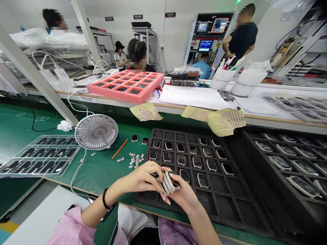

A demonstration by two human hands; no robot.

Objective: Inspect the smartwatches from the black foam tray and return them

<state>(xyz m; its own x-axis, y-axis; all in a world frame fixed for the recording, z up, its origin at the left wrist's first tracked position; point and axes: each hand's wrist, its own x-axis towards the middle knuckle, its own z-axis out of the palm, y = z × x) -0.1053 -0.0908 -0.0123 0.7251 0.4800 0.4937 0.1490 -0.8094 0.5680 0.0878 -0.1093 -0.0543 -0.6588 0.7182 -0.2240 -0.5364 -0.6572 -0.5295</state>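
My right hand (185, 196) cradles a small stack of smartwatch bodies (170, 182), fingers curled round them. My left hand (144, 177) reaches across from the left and pinches the top of the same stack. Both hands hover over the near left corner of a black foam tray (224, 194), whose pockets hold several more watch bodies (197, 162). A black band sits on my left wrist.
A small white fan (96, 131), an orange pencil (120, 149), two loose watch bodies (134, 137) and scraps of peeled film (135, 160) lie on the green mat. A clear tray (38, 156) is at left, a second black tray (293, 163) at right, a pink tray (126, 85) on the shelf. Other people work beyond.
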